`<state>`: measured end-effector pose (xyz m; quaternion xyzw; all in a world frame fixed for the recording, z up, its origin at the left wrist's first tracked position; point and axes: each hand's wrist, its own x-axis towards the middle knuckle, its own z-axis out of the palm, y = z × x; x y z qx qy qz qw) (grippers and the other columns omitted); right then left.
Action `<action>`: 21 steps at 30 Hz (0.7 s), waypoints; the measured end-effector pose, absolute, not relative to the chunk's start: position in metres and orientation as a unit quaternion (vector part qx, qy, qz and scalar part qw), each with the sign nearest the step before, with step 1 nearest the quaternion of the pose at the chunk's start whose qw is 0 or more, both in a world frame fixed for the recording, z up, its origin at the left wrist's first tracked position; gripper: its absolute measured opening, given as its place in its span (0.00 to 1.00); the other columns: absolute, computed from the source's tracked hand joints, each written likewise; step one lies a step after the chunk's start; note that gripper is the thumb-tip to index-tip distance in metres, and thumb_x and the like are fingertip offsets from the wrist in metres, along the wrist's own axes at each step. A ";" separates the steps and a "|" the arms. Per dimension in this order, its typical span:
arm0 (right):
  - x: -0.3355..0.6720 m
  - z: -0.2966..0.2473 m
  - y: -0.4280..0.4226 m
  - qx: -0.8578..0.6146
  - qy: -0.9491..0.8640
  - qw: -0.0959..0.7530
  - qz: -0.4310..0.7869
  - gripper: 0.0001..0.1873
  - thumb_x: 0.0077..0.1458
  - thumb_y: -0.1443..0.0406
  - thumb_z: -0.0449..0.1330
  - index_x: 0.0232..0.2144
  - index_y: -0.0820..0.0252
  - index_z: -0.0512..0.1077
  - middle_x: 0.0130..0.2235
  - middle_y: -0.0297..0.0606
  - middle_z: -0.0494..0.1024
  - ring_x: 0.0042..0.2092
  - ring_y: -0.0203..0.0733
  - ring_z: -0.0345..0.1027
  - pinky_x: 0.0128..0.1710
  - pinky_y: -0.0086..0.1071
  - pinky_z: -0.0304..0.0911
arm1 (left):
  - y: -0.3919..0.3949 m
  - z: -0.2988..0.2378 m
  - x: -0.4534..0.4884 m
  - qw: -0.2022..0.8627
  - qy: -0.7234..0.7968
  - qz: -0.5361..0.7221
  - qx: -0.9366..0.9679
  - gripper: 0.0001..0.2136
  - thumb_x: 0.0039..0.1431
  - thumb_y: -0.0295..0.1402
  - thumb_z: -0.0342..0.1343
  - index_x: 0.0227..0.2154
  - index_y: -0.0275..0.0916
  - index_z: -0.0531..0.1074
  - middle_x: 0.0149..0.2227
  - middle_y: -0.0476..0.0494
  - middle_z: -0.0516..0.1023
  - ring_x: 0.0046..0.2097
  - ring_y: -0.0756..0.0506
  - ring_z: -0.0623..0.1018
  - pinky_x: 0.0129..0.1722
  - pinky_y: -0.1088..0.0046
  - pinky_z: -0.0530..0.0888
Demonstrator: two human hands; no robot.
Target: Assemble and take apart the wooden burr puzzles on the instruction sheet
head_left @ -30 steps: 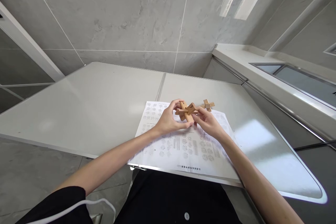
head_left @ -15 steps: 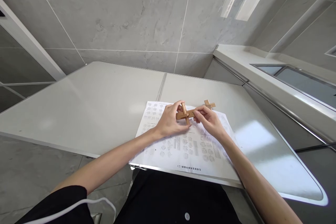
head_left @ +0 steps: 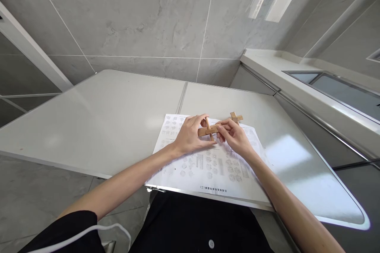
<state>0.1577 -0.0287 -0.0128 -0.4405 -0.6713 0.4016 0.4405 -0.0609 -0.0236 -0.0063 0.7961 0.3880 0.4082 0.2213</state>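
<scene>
My left hand grips a wooden puzzle stick between thumb and fingers, one end at the fingertips and the other near the thumb. A longer notched wooden puzzle piece crosses it, forming a cross shape. My right hand pinches the right end of that crossing piece between thumb and fingers. Where the pieces meet, I cannot tell how far they are locked together. Beneath both hands lies a printed instruction sheet covered with small diagrams. Beyond my right hand rests another cross-shaped wooden assembly.
The white folding table has a seam across its middle. A grey tiled wall stands behind it. To the right runs a white ledge. A white cable hangs over my left sleeve.
My right hand has shifted its fingers slightly on the crossing piece, which now looks turned a little. My left hand keeps its hold. The other wooden assembly stays put.
</scene>
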 end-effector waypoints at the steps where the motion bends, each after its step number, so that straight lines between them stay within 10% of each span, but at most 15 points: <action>1: 0.158 -0.013 -0.028 -0.441 -0.670 0.443 0.400 0.22 0.68 0.43 0.61 0.44 0.54 0.73 0.28 0.33 0.79 0.27 0.41 0.71 0.31 0.38 0.69 | -0.023 -0.006 -0.061 0.218 0.385 0.410 0.797 0.40 0.49 0.51 0.76 0.61 0.45 0.67 0.49 0.42 0.81 0.53 0.33 0.78 0.64 0.48 0.67; 21: 0.162 0.005 -0.034 -0.437 -0.674 0.390 0.451 0.20 0.68 0.45 0.62 0.42 0.55 0.73 0.25 0.31 0.75 0.25 0.38 0.64 0.29 0.35 0.63 | -0.024 -0.008 -0.065 0.201 0.335 0.402 0.828 0.39 0.49 0.51 0.75 0.60 0.45 0.66 0.46 0.44 0.78 0.48 0.38 0.80 0.52 0.54 0.78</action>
